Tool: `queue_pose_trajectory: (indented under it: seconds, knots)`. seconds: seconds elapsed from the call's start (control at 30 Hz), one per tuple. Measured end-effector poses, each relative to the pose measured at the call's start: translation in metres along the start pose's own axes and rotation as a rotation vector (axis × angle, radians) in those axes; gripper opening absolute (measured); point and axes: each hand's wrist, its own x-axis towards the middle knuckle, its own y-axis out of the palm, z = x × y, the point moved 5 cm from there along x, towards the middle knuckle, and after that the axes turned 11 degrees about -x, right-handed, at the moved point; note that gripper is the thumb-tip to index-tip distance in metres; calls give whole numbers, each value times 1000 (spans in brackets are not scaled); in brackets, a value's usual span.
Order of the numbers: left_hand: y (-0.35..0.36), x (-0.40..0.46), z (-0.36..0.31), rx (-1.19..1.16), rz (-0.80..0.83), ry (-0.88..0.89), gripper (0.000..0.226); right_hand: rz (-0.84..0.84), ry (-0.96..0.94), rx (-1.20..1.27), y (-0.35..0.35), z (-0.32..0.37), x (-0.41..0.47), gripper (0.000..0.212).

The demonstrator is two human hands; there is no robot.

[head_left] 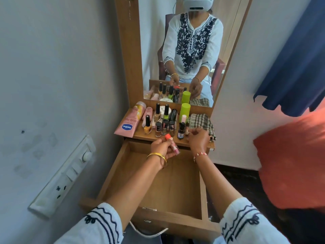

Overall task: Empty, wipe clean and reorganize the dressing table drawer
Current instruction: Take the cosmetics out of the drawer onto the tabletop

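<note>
Nearest, two white sleeves with dark embroidery at the bottom corners, one per forearm, both arms reaching forward over one open wooden drawer (123, 166), pulled well out, its wooden floor bare where visible, one metal handle (149, 232) on its front. Left hand (162, 147) raised above the drawer's far end, one gold bangle (157, 155) at the wrist, fingers curled round one small pink tube with a red-orange cap (171, 144), cap pointing up and away. Right hand (197, 140) level with the front edge of the tabletop (198, 144), one red-and-white bracelet (200, 155) at the wrist, fingers curled with thumb and fingertips drawn together near a small item at the table edge; whether pinching it, cannot tell. Beyond the hands, a crowd of cosmetics on the tabletop: two pink tubes lying at the left, the larger a Vaseline tube (127, 125), the smaller pink tube (147, 112) just beside it; one yellow nail polish bottle (147, 126); about three small dark-capped bottles in a front row (165, 127); one dark dropper bottle (181, 132) just left of the right hand; two taller black-capped bottles behind; one white round jar (164, 110); one lime-green cylinder (185, 110) standing upright. One checked cloth (202, 123) folded at the right end of the tabletop, beside the right hand. Farthest, one wood-framed mirror (128, 50) repeating the bottles and the seated person.
</note>
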Motion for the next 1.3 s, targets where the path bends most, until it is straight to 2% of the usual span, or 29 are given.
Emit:
queue_pose_trajectory:
  seconds: [0.33,0.4,0.53,0.6,0.7,0.83,1.03,1.3]
  knots:
    - [1,-3,4,-7,-3,-3,12,34,-83,0,-13,0,-18,16]
    - [1,-2,3,-21,2,3,11,102,-113,23,-13,3,-26,17]
    - [1,1,-6,-43,-34,63,9,340,-246,-33,-6,14,-42,16]
    - [2,-1,-10,-57,-55,87,6,382,-302,-96,-5,18,-46,7]
    - [4,-4,-16,-76,-65,117,21,387,-359,-182,-5,25,-48,9]
    - [9,-6,-19,-71,-34,118,28,298,-321,-169,-12,31,-44,11]
    - [9,-5,-17,-37,-45,86,34,33,-292,-49,-33,46,-26,10]
    - [10,-1,-16,6,13,7,43,-69,-425,-224,-30,72,-13,17]
